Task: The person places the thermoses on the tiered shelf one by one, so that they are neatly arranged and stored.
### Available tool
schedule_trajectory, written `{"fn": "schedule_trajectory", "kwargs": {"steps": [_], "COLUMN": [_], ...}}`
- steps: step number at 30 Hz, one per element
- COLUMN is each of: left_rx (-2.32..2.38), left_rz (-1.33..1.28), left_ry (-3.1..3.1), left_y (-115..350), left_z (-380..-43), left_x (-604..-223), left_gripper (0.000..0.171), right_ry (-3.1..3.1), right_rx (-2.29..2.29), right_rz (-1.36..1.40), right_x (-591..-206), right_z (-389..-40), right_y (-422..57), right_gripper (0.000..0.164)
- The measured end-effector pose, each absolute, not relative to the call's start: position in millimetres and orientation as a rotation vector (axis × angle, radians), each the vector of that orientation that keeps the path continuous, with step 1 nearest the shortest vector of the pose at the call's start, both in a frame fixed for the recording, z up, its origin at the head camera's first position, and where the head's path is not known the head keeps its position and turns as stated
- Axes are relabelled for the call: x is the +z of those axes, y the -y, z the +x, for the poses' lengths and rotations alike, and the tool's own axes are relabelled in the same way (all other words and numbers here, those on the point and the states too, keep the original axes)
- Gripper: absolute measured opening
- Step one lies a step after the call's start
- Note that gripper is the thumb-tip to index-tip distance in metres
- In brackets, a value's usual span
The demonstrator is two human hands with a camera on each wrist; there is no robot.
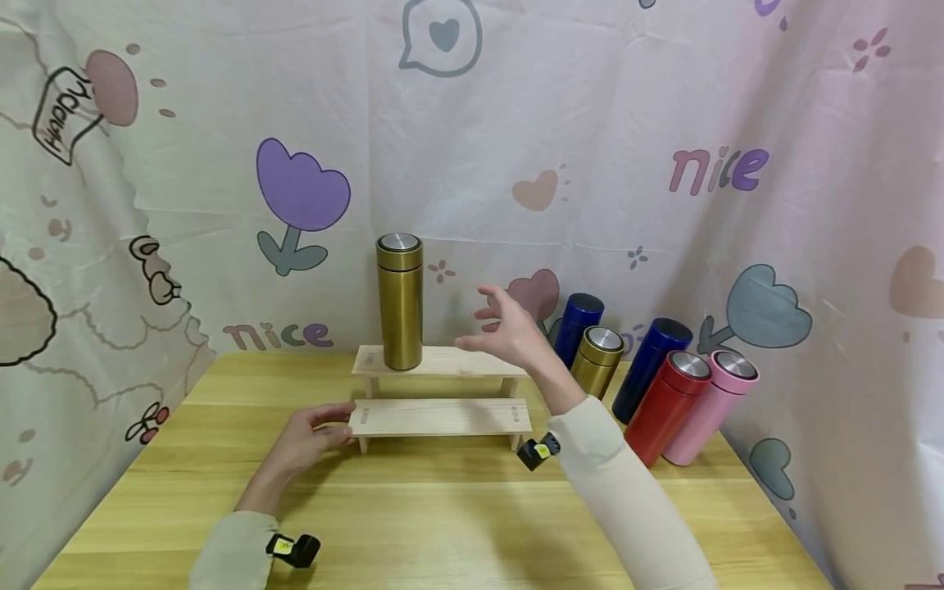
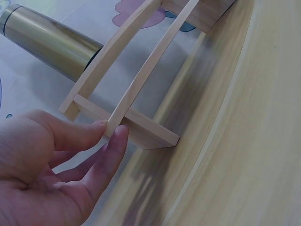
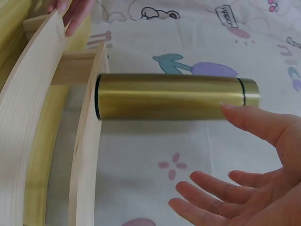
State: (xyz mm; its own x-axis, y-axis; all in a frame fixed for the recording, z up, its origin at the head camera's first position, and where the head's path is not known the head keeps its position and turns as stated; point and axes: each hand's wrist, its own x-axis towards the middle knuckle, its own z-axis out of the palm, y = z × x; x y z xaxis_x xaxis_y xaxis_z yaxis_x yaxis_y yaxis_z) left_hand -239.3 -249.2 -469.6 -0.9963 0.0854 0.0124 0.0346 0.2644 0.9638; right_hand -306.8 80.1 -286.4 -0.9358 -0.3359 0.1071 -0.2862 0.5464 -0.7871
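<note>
A tall gold thermos [image 1: 401,315] with a silver-topped lid stands upright on the upper step of a two-tier wooden stand [image 1: 442,416], toward its left end. My left hand [image 1: 310,438] pinches the left end of the stand's lower board; in the left wrist view the thumb and a fingertip [image 2: 120,136] lie on either side of the board's edge. To the right of the thermos, my right hand [image 1: 509,332] is held in the air above the upper board, fingers spread and holding nothing. The right wrist view shows its thumb [image 3: 254,120] in front of the thermos near the lid; contact cannot be told.
Right of the stand are two blue thermoses [image 1: 578,328], a shorter gold one [image 1: 599,360], a red one [image 1: 667,410] and a pink one [image 1: 714,410], close together. A printed curtain [image 1: 442,147] hangs behind the wooden table [image 1: 413,524].
</note>
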Motion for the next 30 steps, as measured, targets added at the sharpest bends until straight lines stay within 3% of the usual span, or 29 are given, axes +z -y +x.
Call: {"fn": "schedule_trajectory", "kwargs": {"steps": [15, 30], "left_rx": [1.868, 1.886], "left_rz": [0.122, 0.14], "left_ry": [-2.476, -2.46], "left_y": [248.8, 247.9], "left_z": [-239.6, -240.8], "left_x": [-470.7, -470.7], "left_gripper": [0.05, 0.05], "right_ry": [-2.749, -2.852], "right_rx": [-1.405, -1.347], "right_rz": [-0.583, -0.45], "right_x": [-285.1, -296.4], "right_z": [-278.5, -253.4], "right_y": [-154.6, -232.5], "right_gripper": [0.078, 0.062]}}
